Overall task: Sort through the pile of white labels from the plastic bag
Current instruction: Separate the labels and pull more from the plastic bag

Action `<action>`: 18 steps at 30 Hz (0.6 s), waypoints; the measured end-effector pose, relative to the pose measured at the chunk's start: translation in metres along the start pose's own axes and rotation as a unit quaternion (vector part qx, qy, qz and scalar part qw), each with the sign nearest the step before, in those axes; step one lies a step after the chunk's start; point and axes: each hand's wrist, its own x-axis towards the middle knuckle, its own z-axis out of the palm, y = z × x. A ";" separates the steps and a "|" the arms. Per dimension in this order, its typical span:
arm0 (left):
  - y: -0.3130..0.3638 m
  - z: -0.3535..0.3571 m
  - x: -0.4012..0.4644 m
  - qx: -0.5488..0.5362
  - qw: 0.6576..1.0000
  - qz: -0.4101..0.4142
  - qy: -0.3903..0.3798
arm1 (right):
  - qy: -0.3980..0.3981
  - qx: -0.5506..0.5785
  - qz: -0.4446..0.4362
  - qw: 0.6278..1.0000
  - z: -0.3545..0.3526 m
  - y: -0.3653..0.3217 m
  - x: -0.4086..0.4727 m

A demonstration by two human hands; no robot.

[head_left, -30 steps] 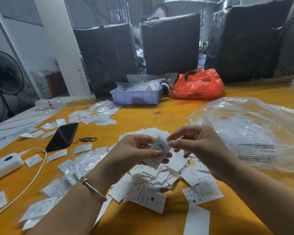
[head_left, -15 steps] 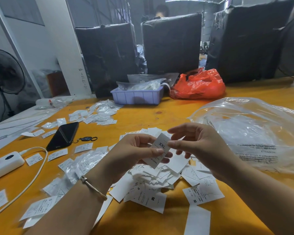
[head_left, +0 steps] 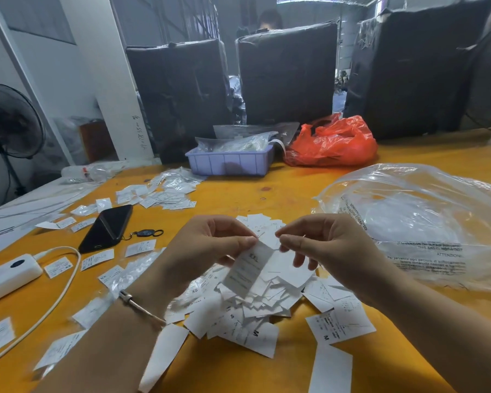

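My left hand [head_left: 210, 245] pinches a white size label [head_left: 247, 268] by its top edge, and the label hangs down, blurred, over the pile of white labels [head_left: 255, 304] on the yellow table [head_left: 267, 191]. My right hand [head_left: 326, 245] is level with it, thumb and forefinger pinched together at a white label edge just right of the left thumb. Whether that edge belongs to the same label is unclear. The clear plastic bag [head_left: 425, 222] lies crumpled to the right of the pile.
A black phone [head_left: 108, 228] with a key fob, a white power bank [head_left: 9, 273] and its cable [head_left: 57, 296] lie to the left among scattered labels [head_left: 165, 194]. A purple tray [head_left: 230, 163] and red bag [head_left: 332, 143] sit at the back, before black wrapped boxes [head_left: 287, 75].
The XXL label, earlier held up between both hands, has swung down and now hangs from my left thumb. My right fingertips have drawn slightly away to its right.
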 end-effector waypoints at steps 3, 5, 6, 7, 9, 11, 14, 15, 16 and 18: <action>0.000 -0.035 0.000 0.105 0.989 -0.083 0.069 | 0.048 -0.059 -0.020 0.997 -0.004 0.003 0.003; -0.005 -0.059 -0.003 0.187 0.966 -0.145 0.108 | 0.079 -0.098 -0.032 0.991 -0.006 0.006 0.004; -0.009 -0.069 -0.005 0.222 0.953 -0.171 0.116 | 0.090 -0.118 -0.039 0.988 -0.007 0.007 0.004; -0.013 -0.075 -0.006 0.251 0.941 -0.194 0.120 | 0.098 -0.138 -0.047 0.984 -0.008 0.008 0.004; -0.018 -0.082 -0.008 0.304 0.918 -0.223 0.122 | 0.113 -0.173 -0.053 0.977 -0.010 0.010 0.004; -0.022 -0.084 -0.007 0.337 0.903 -0.234 0.124 | 0.134 -0.205 -0.050 0.968 -0.011 0.012 0.005; -0.024 -0.083 -0.005 0.365 0.891 -0.237 0.132 | 0.177 -0.286 -0.067 0.940 -0.014 0.012 0.005; -0.024 -0.081 -0.004 0.376 0.886 -0.236 0.133 | 0.189 -0.337 -0.069 0.920 -0.017 0.011 0.005; -0.024 -0.078 -0.003 0.386 0.882 -0.234 0.133 | 0.192 -0.397 -0.059 0.895 -0.021 0.009 0.006; -0.022 -0.073 -0.002 0.407 0.874 -0.228 0.138 | 0.177 -0.511 0.007 0.841 -0.033 0.006 0.007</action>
